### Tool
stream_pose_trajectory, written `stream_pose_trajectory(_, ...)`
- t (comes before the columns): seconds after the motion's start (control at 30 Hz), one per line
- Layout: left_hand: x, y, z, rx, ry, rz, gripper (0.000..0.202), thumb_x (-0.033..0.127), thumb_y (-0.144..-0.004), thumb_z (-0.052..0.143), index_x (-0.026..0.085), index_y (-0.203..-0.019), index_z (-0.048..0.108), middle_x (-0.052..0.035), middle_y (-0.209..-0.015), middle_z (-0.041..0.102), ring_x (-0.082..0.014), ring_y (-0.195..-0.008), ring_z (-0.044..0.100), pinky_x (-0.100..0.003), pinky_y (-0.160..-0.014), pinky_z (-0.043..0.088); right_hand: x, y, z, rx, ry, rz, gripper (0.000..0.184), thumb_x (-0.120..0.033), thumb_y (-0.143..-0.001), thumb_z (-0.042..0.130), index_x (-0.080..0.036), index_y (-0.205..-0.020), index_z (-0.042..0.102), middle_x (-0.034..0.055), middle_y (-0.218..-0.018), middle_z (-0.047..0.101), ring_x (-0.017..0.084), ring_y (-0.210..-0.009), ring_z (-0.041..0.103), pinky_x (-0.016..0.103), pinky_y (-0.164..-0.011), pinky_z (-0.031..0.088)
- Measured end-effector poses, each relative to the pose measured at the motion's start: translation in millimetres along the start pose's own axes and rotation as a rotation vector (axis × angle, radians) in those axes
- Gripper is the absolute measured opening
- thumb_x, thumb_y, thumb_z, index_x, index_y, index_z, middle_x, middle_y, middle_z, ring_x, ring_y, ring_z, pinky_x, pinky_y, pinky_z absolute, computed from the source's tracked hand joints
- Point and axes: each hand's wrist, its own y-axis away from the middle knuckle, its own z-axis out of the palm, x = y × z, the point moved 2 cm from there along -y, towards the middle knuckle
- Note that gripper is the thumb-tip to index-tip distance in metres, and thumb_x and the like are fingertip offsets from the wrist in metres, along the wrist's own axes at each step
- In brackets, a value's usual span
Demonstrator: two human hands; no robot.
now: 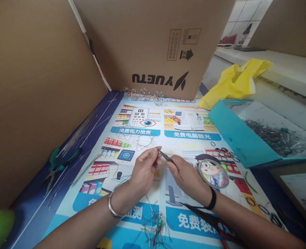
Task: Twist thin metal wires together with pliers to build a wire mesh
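In the middle of the head view, my right hand point(185, 173) is closed around slim dark needle-nose pliers point(165, 155), whose jaws point up and left. Their tip meets the fingertips of my left hand point(145, 169). The left thumb and forefinger are pinched together there; what sits between them is too small to make out. Thin bent wires point(144, 141) lie on the printed sheet point(162, 173) just beyond the hands. A tangle of wire clippings point(155, 224) with red and green bits lies below them. Under my right forearm is a dark-bladed tool with red handles point(222, 230), partly hidden.
Teal-handled pliers point(62, 162) and straight wires point(76, 138) lie at left. A round clear dish point(213, 173) and several dark rings point(224, 154) are at right. Behind them stands a teal box point(228, 135) of wire pieces, with a yellow bag point(233, 83). Cardboard point(147, 45) walls the back.
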Motion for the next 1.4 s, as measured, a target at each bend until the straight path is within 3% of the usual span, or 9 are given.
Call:
stream_pose_trajectory(0.13, 10.6, -2.9, -5.9, 0.015, -0.423, 0.165, 0.021, 0.031, -0.081, 0.061, 0.019, -0.098, 0.068, 0.0009, -0.067, 0.058, -0.0084, -0.062, 0.053, -0.022, -0.065, 0.044, 1.4, -1.6, -3.1, -0.035, 0.029, 0.014, 0.03, -0.04, -0.093, 0.028, -0.021, -0.079, 0.046, 0.003, -0.073, 0.058, 0.016, -0.065, 0.053, 0.026, -0.057, 0.034)
stream_pose_trajectory(0.23, 24.3, -6.5, -9.1, 0.008, -0.758, 0.396, 0.015, 0.026, -0.08, 0.061, 0.02, -0.09, 0.07, -0.0016, -0.073, 0.062, -0.0119, -0.066, 0.056, -0.026, -0.069, 0.046, 2.2, -2.3, -5.4, -0.055, 0.05, 0.026, 0.028, -0.039, -0.093, 0.03, -0.021, -0.078, 0.046, 0.0025, -0.072, 0.057, 0.016, -0.064, 0.053, 0.025, -0.056, 0.033)
stream_pose_trajectory(0.33, 34.9, -8.3, -10.3, -0.077, -0.962, 0.629, 0.014, 0.023, -0.082, 0.059, 0.022, -0.087, 0.071, -0.0046, -0.078, 0.067, -0.016, -0.076, 0.059, -0.029, -0.073, 0.046, 2.9, -2.2, -6.1, -0.064, 0.064, 0.012, 0.028, -0.039, -0.092, 0.031, -0.021, -0.078, 0.047, 0.0026, -0.073, 0.058, 0.016, -0.065, 0.053, 0.026, -0.057, 0.033)
stream_pose_trajectory(0.43, 39.0, -8.9, -12.0, -0.142, -1.089, 0.741, 0.016, 0.022, -0.084, 0.055, 0.022, -0.09, 0.071, -0.0066, -0.081, 0.068, -0.0172, -0.079, 0.06, -0.029, -0.074, 0.046, 3.5, -2.2, -5.8, -0.077, 0.073, -0.002, 0.029, -0.039, -0.092, 0.031, -0.021, -0.077, 0.047, 0.0028, -0.074, 0.058, 0.016, -0.065, 0.053, 0.026, -0.057, 0.033)
stream_pose_trajectory(0.7, 35.5, -11.9, -13.2, -0.164, -1.288, 0.682, 0.019, 0.021, -0.085, 0.049, 0.021, -0.09, 0.068, -0.0048, -0.078, 0.067, -0.0149, -0.072, 0.059, -0.026, -0.068, 0.045, 8.4, -3.2, -3.8, -0.057, 0.11, 0.001, 0.03, -0.039, -0.094, 0.03, -0.02, -0.081, 0.049, 0.0029, -0.077, 0.059, 0.016, -0.067, 0.053, 0.026, -0.058, 0.033)
stream_pose_trajectory(0.87, 36.7, -17.9, -18.1, -0.058, -1.371, 0.576, 0.017, 0.022, -0.084, 0.05, 0.019, -0.077, 0.065, -0.0022, -0.069, 0.063, -0.0135, -0.066, 0.056, -0.024, -0.063, 0.04, 7.8, -2.6, -9.5, 0.055, 0.412, -0.101, 0.031, -0.041, -0.092, 0.035, -0.018, -0.088, 0.055, 0.0074, -0.086, 0.057, 0.02, -0.079, 0.052, 0.029, -0.06, 0.031)
stream_pose_trajectory(1.0, 37.1, -20.0, -19.6, -0.034, -1.434, 0.492, 0.019, 0.025, -0.084, 0.049, 0.019, -0.073, 0.063, -0.0019, -0.07, 0.063, -0.0136, -0.067, 0.055, -0.025, -0.062, 0.038, 4.5, -2.9, -15.5, 0.148, 0.574, -0.203, 0.031, -0.04, -0.091, 0.039, -0.017, -0.083, 0.058, 0.0095, -0.082, 0.056, 0.022, -0.08, 0.048, 0.031, -0.064, 0.03)
stream_pose_trajectory(1.4, 34.9, -19.0, -16.2, 0.007, -1.489, 0.443, 0.023, 0.028, -0.082, 0.05, 0.018, -0.062, 0.057, 0.0007, -0.059, 0.057, -0.0112, -0.056, 0.048, -0.023, -0.055, 0.03, 0.9, -2.0, -10.1, 0.112, 0.66, -0.236, 0.027, -0.039, -0.09, 0.041, -0.018, -0.082, 0.057, 0.0089, -0.081, 0.055, 0.022, -0.078, 0.045, 0.033, -0.063, 0.028)
